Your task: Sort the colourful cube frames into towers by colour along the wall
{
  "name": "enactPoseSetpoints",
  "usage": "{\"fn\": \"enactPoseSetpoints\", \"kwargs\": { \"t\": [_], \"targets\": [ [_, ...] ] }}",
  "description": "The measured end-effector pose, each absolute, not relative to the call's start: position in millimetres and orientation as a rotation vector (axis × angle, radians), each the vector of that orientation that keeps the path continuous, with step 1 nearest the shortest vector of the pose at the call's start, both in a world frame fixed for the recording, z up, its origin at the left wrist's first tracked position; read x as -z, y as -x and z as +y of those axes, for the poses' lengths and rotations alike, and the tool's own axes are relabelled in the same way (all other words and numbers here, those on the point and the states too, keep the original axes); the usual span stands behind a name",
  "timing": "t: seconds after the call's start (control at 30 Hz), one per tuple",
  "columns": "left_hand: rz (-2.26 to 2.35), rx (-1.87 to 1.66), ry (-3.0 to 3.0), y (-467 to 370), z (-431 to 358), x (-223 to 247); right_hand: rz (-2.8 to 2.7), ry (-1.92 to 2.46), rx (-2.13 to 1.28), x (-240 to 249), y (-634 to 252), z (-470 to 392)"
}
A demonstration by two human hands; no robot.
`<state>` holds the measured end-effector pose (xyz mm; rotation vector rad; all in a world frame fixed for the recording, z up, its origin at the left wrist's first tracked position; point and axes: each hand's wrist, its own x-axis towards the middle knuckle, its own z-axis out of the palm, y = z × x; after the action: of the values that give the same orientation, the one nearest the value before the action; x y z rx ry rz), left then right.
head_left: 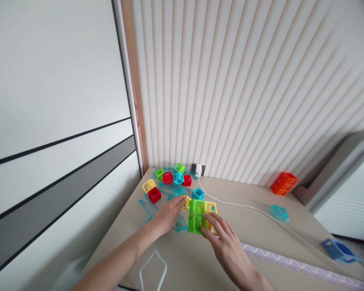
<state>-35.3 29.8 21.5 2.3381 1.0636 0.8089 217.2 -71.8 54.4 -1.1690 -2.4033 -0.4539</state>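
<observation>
My right hand [227, 240] grips a joined set of hollow frame blocks, with green blocks [196, 223] at its left and yellow ones [211, 207] behind and to the right. My left hand [170, 213] has its fingers closed on a single yellow cube block [187, 202], right beside the green blocks. My left fingertips are partly hidden by the hand. Just beyond the joined set lies a blue cube block [198, 193]. A clear teal track piece [181, 223] rests under and beside my left wrist.
Red [154, 195], yellow [149, 185] and green cube blocks [180, 167] lie among teal pieces at the table's back left. Joined orange blocks [284, 184] stand back right. A white cable [245, 206] from a charger [198, 169] crosses the table, near a purple strip [291, 262].
</observation>
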Motion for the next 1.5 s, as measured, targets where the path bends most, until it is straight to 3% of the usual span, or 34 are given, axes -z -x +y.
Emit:
{"fn": "enactPoseSetpoints", "kwargs": {
  "t": [0.17, 0.3, 0.53, 0.87, 1.13, 1.5],
  "targets": [
    [1.113, -0.95, -2.139, 28.1, 19.9, -52.9, -2.469, 1.053, 0.515, -61.6, -213.7, -63.7],
    [1.09, -0.863, -1.822, 24.7, 16.2, -74.7, -2.57, 0.8, 0.568, -72.0, -203.5, -55.9],
    [1.123, -1.004, -1.531, 39.5, 12.6, -77.4, -2.542, 0.649, 0.483, -82.6, -190.3, -44.1],
    [1.277, -1.327, -1.074, 107.8, 16.2, -69.2, -2.181, 1.145, 0.146, -73.0, -179.5, 1.4],
    [1.629, -1.346, -1.792, 165.5, -1.8, -52.2, -2.392, 1.469, 0.082, -97.9, -161.3, 57.0],
    [1.741, -0.925, -2.079, 168.0, -8.2, -33.5, -2.688, 1.48, 0.044, -107.6, -143.4, 99.8]
  ]
}}
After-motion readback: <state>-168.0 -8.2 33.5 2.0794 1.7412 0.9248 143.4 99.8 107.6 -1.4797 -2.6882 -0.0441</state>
